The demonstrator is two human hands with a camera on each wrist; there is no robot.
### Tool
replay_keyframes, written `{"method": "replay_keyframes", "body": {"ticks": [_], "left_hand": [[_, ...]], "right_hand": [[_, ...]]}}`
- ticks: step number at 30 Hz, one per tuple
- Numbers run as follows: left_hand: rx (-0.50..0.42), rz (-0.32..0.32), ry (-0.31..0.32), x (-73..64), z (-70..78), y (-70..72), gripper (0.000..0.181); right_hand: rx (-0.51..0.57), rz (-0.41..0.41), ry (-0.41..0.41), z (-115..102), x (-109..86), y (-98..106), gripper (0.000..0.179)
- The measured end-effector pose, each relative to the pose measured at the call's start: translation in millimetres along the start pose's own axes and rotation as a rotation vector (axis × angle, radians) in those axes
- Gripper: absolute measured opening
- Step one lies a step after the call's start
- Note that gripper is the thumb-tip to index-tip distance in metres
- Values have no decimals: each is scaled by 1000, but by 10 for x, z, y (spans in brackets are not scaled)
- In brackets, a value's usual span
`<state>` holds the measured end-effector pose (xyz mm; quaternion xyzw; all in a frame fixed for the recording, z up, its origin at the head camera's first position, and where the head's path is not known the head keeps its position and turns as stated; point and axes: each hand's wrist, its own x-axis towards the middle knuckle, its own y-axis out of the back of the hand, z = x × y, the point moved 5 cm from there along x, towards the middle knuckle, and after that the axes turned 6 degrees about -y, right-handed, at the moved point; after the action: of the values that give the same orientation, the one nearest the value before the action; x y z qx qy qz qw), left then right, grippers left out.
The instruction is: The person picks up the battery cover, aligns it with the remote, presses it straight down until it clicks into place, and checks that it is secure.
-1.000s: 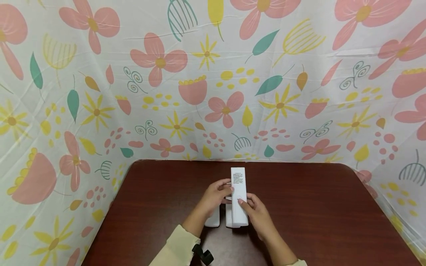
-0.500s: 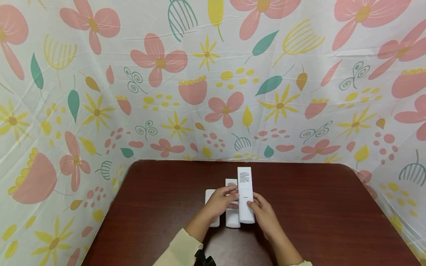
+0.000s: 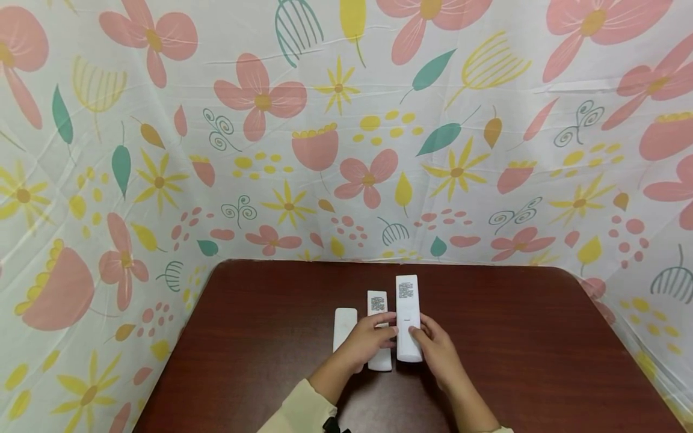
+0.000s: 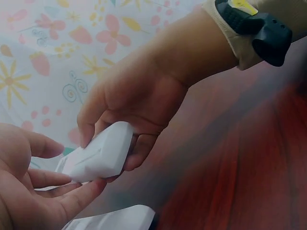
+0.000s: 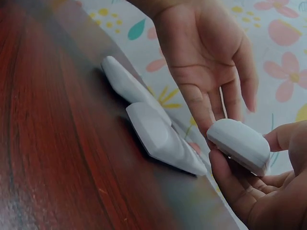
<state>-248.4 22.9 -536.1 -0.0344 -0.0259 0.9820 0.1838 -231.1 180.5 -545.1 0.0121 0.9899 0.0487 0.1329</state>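
A white remote control (image 3: 407, 337), its printed back label facing up, is held by my right hand (image 3: 441, 352), thumb on top and fingers along the right side and beneath. My left hand (image 3: 364, 344) is at its left edge, fingers stretched out. In the left wrist view, the left fingertips reach the underside of the held remote (image 4: 98, 155), while the thumb stands apart from it. A second white remote (image 3: 378, 302), also label up, lies on the table, partly hidden by the left hand. Left of that lies a third white remote (image 3: 344, 323), its lower part covered.
Everything is over a dark reddish-brown wooden table (image 3: 260, 325). A floral-printed cloth (image 3: 325, 132) hangs behind it and along the sides. In the right wrist view, the two other remotes lie side by side, including the nearer remote (image 5: 156, 134).
Both hands and the held remote have shifted right, off the middle remote. The middle remote's label and the left remote's top now show.
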Motion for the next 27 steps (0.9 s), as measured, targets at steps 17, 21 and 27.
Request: {"method": "replay_keyframes", "body": {"ticks": [17,21,27], "left_hand": [[57,11,20,-56,-158,-200,53],[51,15,33,-84,-158,-248,52],[43,21,46,-111,-156,-314,54]], "right_hand": [[-45,-2,-53,142,58,75,54],[-75,2,-59,175,80,102,55],[-104,-4,-61,202,97,129,54]]}}
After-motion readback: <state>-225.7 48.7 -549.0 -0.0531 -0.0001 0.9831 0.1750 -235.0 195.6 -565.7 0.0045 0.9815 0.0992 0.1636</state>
